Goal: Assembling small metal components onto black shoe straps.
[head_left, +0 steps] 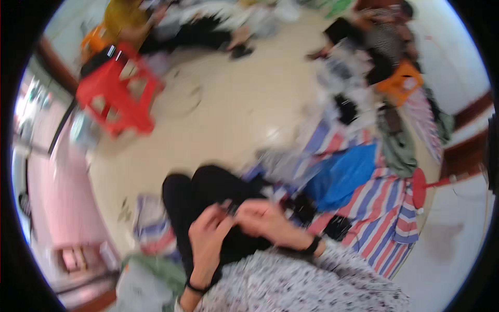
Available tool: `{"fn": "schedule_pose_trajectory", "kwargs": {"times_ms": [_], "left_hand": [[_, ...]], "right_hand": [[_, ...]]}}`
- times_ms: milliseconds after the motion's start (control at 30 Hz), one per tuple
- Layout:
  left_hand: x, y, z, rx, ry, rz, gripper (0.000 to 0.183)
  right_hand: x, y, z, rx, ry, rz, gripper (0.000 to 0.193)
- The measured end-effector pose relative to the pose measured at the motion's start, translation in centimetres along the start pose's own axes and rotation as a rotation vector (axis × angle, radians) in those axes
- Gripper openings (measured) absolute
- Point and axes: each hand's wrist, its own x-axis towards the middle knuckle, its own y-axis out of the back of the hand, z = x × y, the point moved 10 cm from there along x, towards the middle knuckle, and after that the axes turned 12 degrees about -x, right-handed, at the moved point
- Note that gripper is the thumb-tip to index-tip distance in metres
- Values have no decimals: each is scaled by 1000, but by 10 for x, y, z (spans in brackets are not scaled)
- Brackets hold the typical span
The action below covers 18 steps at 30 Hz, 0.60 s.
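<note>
Over my black-trousered lap [208, 182], my two hands meet with their fingertips close together. A small dark piece [231, 209] shows between them, too blurred to name. My left hand [208, 234] has its thumb and fingers pinched at the left side of this piece. From the right, my right hand [267, 221] closes its fingers on the other side of it. Beside my right forearm lie shiny black bundles [301, 208] on the striped sheet, apart from my hands.
A red plastic stool [119, 93] with a black object on top stands at the left. Blue plastic [340, 177] lies on a striped sheet [377, 218] to my right. Two other people sit farther off, one in yellow [125, 21], one near an orange stool [400, 83].
</note>
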Motion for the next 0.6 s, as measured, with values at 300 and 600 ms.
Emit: {"fn": "schedule_pose_trajectory", "kwargs": {"times_ms": [300, 600], "left_hand": [[-15, -36, 25, 201, 48, -111, 16], [-24, -56, 28, 371, -76, -279, 14]], "right_hand": [[0, -16, 20, 178, 16, -211, 21], [-5, -13, 28, 234, 21, -257, 20]]}}
